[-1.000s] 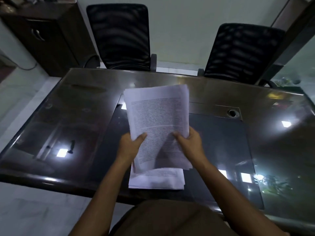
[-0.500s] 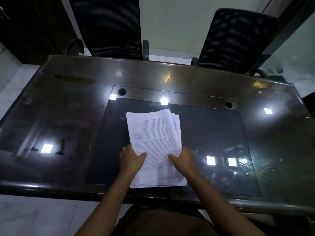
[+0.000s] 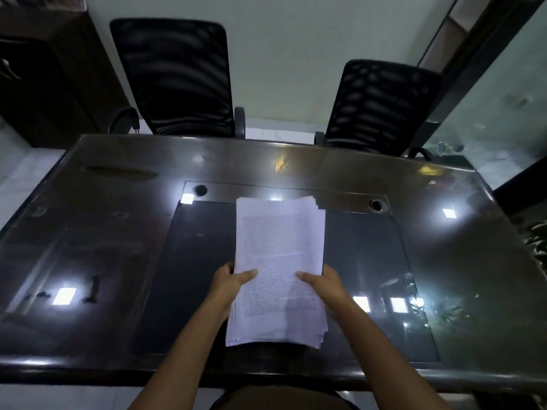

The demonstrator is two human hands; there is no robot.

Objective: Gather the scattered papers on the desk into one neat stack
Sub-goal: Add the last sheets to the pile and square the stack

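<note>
A stack of white printed papers is held over the middle of the dark glass-topped desk, its right edges slightly fanned. My left hand grips the stack's left edge, thumb on top and fingers underneath. On the other side, my right hand holds the right edge the same way. Whether the stack's lower end touches the desk is hard to tell. No other loose sheet shows on the desk.
A dark inset pad lies under the papers, with two cable holes beyond it. Two black mesh chairs stand behind the desk. A dark cabinet is at the far left, a glass partition at the right.
One second ago I held part of the papers above a pile on the desk. I laid them onto it, and now both hands hold the combined stack, raised and squared up.
</note>
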